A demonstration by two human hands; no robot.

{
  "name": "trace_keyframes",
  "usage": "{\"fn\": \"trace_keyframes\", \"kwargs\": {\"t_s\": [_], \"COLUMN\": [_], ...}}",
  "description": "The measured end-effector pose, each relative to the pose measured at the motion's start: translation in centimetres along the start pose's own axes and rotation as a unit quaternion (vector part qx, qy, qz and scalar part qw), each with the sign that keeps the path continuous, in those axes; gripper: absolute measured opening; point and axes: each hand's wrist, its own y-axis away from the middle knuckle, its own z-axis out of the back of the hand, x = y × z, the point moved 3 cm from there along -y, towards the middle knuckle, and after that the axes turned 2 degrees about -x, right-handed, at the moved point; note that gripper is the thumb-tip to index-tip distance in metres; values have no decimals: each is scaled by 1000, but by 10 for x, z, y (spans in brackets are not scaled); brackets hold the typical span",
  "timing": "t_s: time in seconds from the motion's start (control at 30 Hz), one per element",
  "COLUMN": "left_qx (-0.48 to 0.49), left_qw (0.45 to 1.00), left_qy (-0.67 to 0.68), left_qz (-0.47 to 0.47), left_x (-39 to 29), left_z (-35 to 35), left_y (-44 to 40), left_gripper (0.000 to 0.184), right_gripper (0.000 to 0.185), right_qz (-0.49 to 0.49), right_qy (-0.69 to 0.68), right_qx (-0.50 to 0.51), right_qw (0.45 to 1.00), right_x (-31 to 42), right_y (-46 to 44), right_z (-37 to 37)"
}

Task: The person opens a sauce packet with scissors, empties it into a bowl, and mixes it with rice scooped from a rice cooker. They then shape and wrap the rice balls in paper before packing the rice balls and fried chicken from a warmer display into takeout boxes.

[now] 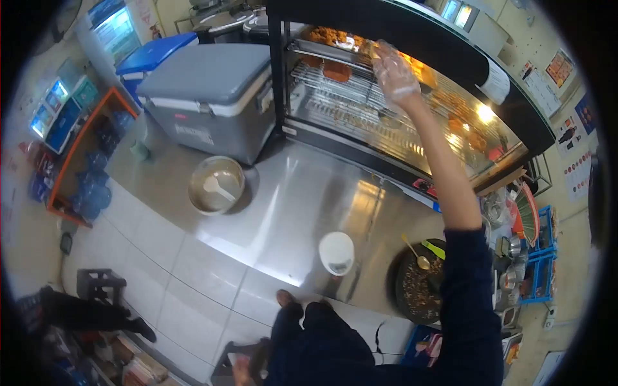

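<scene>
My right hand (394,74), in a clear plastic glove, reaches up to the lit food display case (360,145), in front of its upper shelf. Its fingers are held together and stretched out, and whether anything is between them is hidden. Fried-looking food (336,36) lies on the top shelf beside the hand, with wire racks below. Low in the view, my left hand (241,371) hangs near a dark stool, blurred and partly cut off by the frame. A white oval dish (337,253) rests on the steel counter (277,193).
A grey cooler (206,96) stands left of the case. A metal bowl (217,185) holds a white scoop. At the right is a dark pan (417,289) with a gold spoon (422,262). Another person's leg (96,313) shows at lower left.
</scene>
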Motion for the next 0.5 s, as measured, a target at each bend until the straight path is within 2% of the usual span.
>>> {"fn": "trace_keyframes", "kwargs": {"t_s": [0.03,0.1,0.13,0.2,0.23,0.3,0.33,0.37,0.4,0.47,0.5], "left_qx": [-5,-6,-7,1,5,15,21,26,32,47,53], "left_qw": [999,987,980,971,968,962,961,960,959,957,956], "left_qy": [-12,-18,-15,-9,-5,3,4,8,9,9,8], "left_qz": [52,158,197,239,252,272,275,279,283,286,287], "left_x": [-3,-15,-21,-33,-39,-49,-52,-55,-58,-61,-60], "left_z": [5,-4,-11,-19,-22,-25,-25,-25,-24,-20,-18], "left_y": [-3,-18,-28,-53,-68,-94,-108,-120,-130,-150,-157], "left_gripper": [30,30,30,30,30,30,29,29,29,29,29], "right_gripper": [32,25,25,24,24,19,17,16,20,32,32], "right_qz": [-9,-76,-81,42,36,-131,-85,-30,-122,-200,-205], "right_qy": [1,-35,-33,-3,-1,-70,118,297,184,34,39], "right_qx": [-4,90,91,77,86,-67,93,246,230,214,225], "right_qw": [1000,992,992,996,996,987,985,922,948,955,952], "right_x": [5,11,17,45,44,17,13,4,-27,-97,-98], "right_y": [-19,-59,-65,-49,-41,-23,-30,-34,-31,-41,-33], "right_z": [-7,-18,-16,-10,-21,-34,-41,-47,-70,-116,-123]}}
